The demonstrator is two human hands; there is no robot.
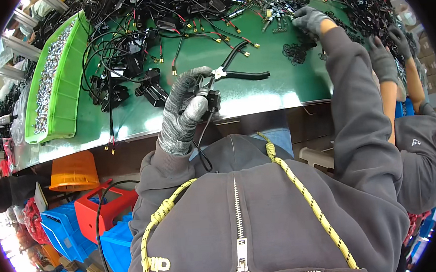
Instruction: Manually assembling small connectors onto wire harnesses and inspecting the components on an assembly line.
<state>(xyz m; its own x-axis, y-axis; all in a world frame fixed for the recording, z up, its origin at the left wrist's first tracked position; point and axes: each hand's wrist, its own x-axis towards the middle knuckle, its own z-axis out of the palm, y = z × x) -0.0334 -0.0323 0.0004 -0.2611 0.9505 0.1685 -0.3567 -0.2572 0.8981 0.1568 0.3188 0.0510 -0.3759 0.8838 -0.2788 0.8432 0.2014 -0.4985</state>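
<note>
My left hand (180,113), in a grey knit glove, is closed around a small black part (214,100). A thin black cable (202,147) hangs from that part in a loop. Pliers (246,74) with black handles lie spread on the green table, their jaws beside my left fingers. Across the table, my gloved right hand (312,20) is among small parts, its fingers bent together; whatever they pinch is too small to make out. Next to its fingertips lie metal springs (280,24). Black rings (294,54) are heaped just nearer to me.
A green bin (57,81) of small metal parts stands at the left. Black assemblies (108,88) and cables with red wires (174,63) cover the far side. At the right, another person's gloved hands (384,63) work close by. Below are a red stool (104,209) and blue crates (65,230).
</note>
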